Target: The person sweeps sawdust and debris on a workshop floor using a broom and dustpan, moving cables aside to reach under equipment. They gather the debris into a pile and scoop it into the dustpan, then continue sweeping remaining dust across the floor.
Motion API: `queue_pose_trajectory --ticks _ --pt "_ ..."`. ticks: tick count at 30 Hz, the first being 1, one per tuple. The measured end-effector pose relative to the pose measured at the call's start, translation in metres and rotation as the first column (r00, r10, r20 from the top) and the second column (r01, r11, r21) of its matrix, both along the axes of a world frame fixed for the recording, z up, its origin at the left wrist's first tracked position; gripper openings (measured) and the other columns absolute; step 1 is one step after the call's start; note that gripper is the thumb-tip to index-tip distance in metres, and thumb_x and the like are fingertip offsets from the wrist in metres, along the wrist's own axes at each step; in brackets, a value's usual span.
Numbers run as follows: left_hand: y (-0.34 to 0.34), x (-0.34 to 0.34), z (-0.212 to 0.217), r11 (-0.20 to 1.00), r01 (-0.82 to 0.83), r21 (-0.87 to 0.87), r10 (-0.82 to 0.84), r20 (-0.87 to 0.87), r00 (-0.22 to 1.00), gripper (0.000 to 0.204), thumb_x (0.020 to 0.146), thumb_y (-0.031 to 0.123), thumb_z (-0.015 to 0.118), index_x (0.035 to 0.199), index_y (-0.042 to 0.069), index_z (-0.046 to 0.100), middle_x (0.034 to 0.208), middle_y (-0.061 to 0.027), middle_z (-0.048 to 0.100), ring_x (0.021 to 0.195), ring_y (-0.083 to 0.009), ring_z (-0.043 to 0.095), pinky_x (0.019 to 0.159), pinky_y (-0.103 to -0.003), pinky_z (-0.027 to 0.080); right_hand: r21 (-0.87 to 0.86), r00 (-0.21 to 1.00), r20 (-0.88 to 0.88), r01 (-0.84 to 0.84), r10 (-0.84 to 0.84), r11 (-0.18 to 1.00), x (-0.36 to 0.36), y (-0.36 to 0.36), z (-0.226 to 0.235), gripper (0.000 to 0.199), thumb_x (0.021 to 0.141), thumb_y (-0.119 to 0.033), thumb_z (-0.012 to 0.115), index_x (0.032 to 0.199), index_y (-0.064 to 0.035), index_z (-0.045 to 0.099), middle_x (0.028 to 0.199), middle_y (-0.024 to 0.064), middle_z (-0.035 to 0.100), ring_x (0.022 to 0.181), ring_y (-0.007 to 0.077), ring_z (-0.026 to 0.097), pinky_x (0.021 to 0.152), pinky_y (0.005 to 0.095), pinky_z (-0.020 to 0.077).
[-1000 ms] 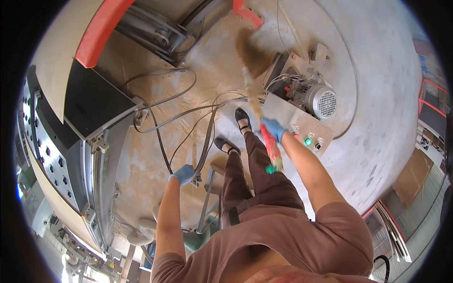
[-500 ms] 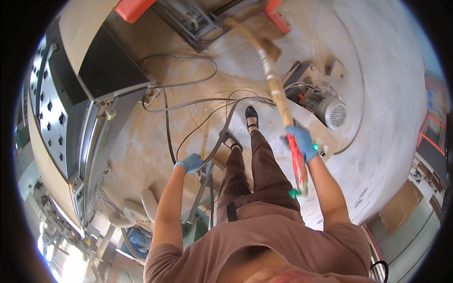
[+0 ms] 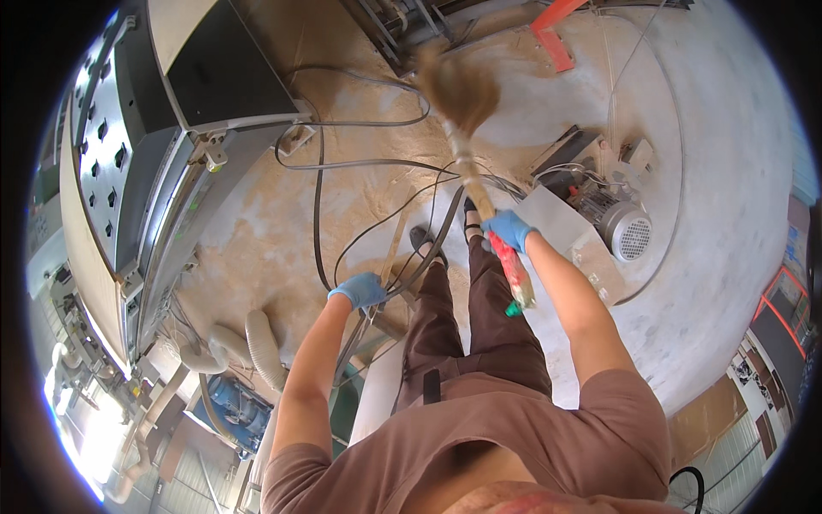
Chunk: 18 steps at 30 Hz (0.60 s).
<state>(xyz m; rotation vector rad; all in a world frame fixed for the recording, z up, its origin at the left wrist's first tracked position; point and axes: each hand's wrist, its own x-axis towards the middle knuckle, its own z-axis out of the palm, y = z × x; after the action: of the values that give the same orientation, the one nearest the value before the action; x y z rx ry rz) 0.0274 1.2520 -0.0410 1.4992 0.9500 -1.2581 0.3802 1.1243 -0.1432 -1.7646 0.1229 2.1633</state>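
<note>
My right hand, in a blue glove, is wrapped round the handle of a broom. Red and whitish wrapping covers parts of the handle, and a green piece sits at its near end. The broom's brown bristle head, blurred by motion, is at the far end over the dusty floor. To the left, my left hand, also gloved in blue, is closed round a thick black cable in front of my legs. Its fingers are partly hidden.
More black cables loop across the dusty floor. A grey motor on a base lies to the right. A machine with a knobbed control panel stands at left, near a pale ribbed hose. An orange-red metal part is at the far side.
The broom has swung leftward, and its bristle head now shows over the floor near the far frame. My right hand has moved left and slightly up; my left hand keeps hold of the cable.
</note>
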Motion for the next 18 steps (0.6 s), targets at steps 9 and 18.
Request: queue_pose_trajectory --ticks 9,18 --pt "-0.008 -0.022 0.034 0.991 0.051 -0.127 -0.055 -0.031 0.998 0.04 0.082 0.039 0.064 0.094 0.002 0.073 0.101 -0.0196 0.072 0.093 -0.0351 0.07 0.082 -0.042 0.054 -0.053 0.999 0.041 0.025 -0.023 0.998 0.051 -0.063 0.163 0.029 0.087 -0.016 0.066 0.113 -0.0028 0.065 0.087 0.0096 0.064 0.061 0.021 0.067 0.05 0.0327 0.0547" --pt "-0.014 -0.002 0.062 0.99 0.1 -0.095 -0.09 0.102 0.991 0.04 0.086 0.035 0.064 0.089 -0.005 0.07 0.092 -0.0204 0.072 0.084 -0.0342 0.071 0.076 -0.039 0.057 0.184 0.876 0.267 0.362 -0.401 0.914 0.081 -0.132 0.125 0.04 0.093 -0.022 0.063 0.129 -0.0083 0.053 0.092 0.0092 0.06 0.068 0.0266 0.07 0.054 0.0359 0.0578"
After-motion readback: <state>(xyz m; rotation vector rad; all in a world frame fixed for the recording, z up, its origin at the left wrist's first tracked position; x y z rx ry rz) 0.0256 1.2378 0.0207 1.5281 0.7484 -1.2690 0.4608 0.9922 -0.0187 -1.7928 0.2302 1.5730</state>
